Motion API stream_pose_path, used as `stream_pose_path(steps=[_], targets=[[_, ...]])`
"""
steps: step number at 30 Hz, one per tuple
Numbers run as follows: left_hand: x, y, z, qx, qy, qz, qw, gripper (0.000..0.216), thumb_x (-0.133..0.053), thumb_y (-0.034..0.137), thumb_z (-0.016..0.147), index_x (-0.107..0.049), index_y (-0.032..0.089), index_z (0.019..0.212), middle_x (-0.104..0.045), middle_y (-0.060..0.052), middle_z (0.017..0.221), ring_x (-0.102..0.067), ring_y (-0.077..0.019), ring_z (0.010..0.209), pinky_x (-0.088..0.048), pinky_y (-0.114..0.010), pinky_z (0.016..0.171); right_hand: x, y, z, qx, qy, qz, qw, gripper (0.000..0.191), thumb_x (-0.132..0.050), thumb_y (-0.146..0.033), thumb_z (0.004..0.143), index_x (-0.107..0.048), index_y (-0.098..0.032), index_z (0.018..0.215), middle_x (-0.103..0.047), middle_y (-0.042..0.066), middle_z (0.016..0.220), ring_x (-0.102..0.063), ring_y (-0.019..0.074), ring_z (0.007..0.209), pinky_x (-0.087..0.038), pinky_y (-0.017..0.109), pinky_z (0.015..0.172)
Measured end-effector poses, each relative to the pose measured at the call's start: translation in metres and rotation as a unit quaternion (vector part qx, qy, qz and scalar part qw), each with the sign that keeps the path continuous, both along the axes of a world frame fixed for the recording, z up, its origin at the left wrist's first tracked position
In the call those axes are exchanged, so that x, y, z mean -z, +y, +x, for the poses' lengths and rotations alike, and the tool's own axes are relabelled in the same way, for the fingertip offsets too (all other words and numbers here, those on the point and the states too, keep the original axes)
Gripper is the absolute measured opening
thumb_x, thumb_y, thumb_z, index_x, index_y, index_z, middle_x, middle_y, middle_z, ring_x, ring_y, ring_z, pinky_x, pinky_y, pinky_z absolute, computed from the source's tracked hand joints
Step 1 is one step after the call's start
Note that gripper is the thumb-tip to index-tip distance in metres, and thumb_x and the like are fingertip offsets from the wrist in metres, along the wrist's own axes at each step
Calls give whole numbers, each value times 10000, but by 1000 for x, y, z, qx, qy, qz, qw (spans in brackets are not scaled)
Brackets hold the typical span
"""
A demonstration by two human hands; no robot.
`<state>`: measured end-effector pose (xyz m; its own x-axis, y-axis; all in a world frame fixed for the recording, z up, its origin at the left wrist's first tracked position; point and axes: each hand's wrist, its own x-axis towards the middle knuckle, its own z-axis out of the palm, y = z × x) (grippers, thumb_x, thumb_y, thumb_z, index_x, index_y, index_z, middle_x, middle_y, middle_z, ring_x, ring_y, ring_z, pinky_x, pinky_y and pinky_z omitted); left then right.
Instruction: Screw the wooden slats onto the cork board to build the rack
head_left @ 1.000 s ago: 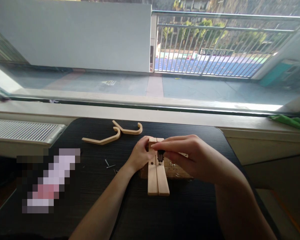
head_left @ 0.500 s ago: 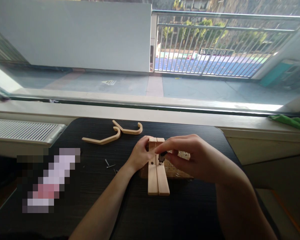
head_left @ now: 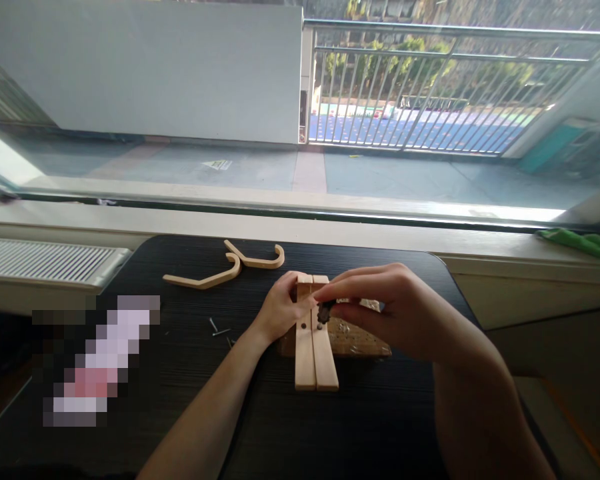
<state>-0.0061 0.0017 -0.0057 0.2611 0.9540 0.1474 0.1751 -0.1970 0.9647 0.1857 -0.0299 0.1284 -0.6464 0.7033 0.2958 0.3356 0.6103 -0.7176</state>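
Two pale wooden pieces (head_left: 314,367) lie side by side on the table, a seam between them and a dark hole visible in the left one. My left hand (head_left: 280,308) is closed around their far part, its thumb across the top. Above the right piece, the thumb and fingers of my right hand (head_left: 397,307) pinch a small dark tool with a ribbed edge (head_left: 324,313). The tool's lower end meets the wood at a small round spot; I cannot make out its exact kind. Under the wooden pieces and my right hand is a brown package in clear wrap (head_left: 363,343).
Two bent wooden hooks (head_left: 203,283) lie touching near the far edge of the black table (head_left: 380,427). A few loose screws (head_left: 220,331) are left of my left forearm. A blurred-out item (head_left: 105,360) sits at the left. Behind are a radiator (head_left: 50,260) and a window sill.
My right hand has shifted slightly, its knuckles a little higher, with the dark tool still at the same spot. Both wooden pieces and my left hand have barely moved.
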Motion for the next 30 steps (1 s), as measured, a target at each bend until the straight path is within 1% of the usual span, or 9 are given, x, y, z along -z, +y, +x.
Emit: stream_pose_path(steps=[6,11,13,17,30], targets=[[-1,0,0,2,8,8,1000,265,-771,187,644,-595,177,841,-657,-26,858,-617,-195,838,-499,-317,789,0,-1,1,18,-10,-3,1000,153,-653,-189,900,-744,-139,1013,-757,57,894,-672,136,735,-485,237,662],[-4,-1,2,5,-5,-1,1000,258,-777,225,661,-575,180,814,-648,-16,822,-614,-184,809,-500,-306,773,1,-1,0,32,-17,6,999,130,-667,-203,892,-738,-159,991,-742,27,829,-629,109,657,-472,220,624],[-4,-2,2,6,-3,0,1000,224,-757,233,695,-569,180,804,-646,-18,805,-614,-181,798,-502,-306,766,0,-1,0,36,-18,7,999,116,-677,-200,883,-733,-161,977,-735,18,811,-617,99,638,-469,210,615],[-3,-1,1,-1,8,4,1000,161,-712,257,763,-575,183,805,-651,-25,808,-616,-179,803,-503,-297,749,0,-1,-1,50,-16,11,999,92,-697,-198,866,-721,-170,950,-729,6,799,-602,91,625,-461,198,599],[-7,-2,2,-2,18,9,1000,161,-706,269,776,-572,181,789,-639,-31,804,-604,-180,788,-500,-300,733,3,-1,-1,67,-27,26,997,95,-720,-241,858,-677,-189,924,-690,-16,768,-596,92,627,-445,197,597]])
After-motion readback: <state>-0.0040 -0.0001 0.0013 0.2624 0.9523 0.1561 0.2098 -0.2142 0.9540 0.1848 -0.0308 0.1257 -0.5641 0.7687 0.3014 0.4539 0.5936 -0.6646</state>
